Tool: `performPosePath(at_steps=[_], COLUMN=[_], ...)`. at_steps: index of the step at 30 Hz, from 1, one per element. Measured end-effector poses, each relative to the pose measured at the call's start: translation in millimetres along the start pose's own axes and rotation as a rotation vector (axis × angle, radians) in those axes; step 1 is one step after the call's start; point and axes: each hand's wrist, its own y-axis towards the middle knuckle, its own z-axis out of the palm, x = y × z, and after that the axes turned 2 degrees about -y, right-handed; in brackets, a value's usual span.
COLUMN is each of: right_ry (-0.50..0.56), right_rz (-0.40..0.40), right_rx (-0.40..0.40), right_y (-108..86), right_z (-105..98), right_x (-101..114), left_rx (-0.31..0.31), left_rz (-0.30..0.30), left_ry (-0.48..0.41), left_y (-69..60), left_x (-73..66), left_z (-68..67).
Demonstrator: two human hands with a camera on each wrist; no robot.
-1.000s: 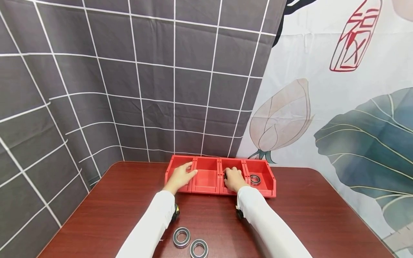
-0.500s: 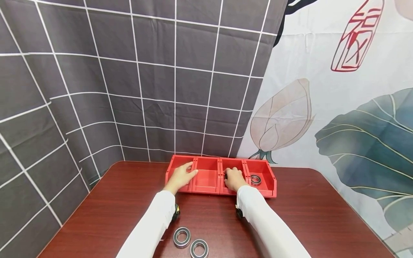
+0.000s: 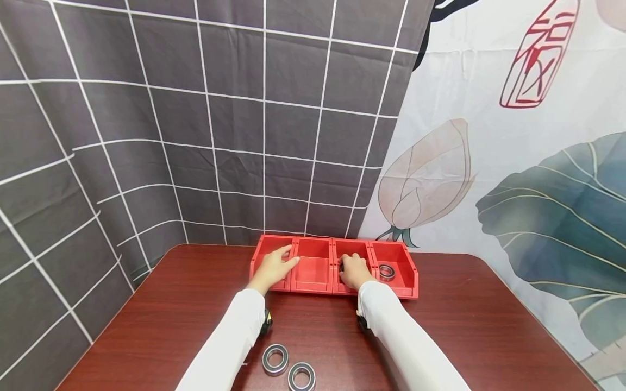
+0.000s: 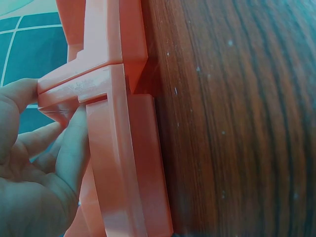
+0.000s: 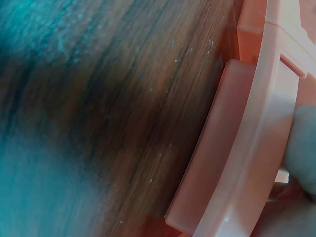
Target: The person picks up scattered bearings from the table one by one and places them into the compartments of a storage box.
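Observation:
Four red bins (image 3: 313,288) stand side by side in a row. My left hand (image 3: 271,270) is at the leftmost bin, its thumb and fingers on either side of the walls where that bin meets its neighbour; in the left wrist view the hand (image 4: 39,182) pinches these walls (image 4: 79,89). Inside the third bin, my right hand (image 3: 356,271) has curled fingers around a dark ring (image 3: 342,266), mostly hidden by the hand. The right wrist view shows only part of this hand (image 5: 301,153) behind the bin's front wall (image 5: 256,148).
A bearing (image 3: 387,272) lies in the rightmost bin. Two more bearings (image 3: 275,359) (image 3: 301,376) lie on the brown table (image 3: 455,320) near its front, between the forearms. Behind the table hangs a grey gridded cloth (image 3: 288,130) beside a floral one (image 3: 440,163).

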Motion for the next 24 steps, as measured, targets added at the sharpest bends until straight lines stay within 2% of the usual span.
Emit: performPosePath(at_steps=[13, 24], right_ry=[-0.002, -0.002], right_rz=[0.016, 0.022], right_rx=[0.011, 0.026], right_y=[1.0, 1.8], right_z=[0.9, 0.6], right_x=[0.0, -0.1], left_rx=[0.003, 0.001], left_rz=[-0.007, 0.013], left_ry=[0.000, 0.008], left_y=[-1.5, -0.9], left_x=[-2.2, 0.1], left_z=[-1.5, -0.6])
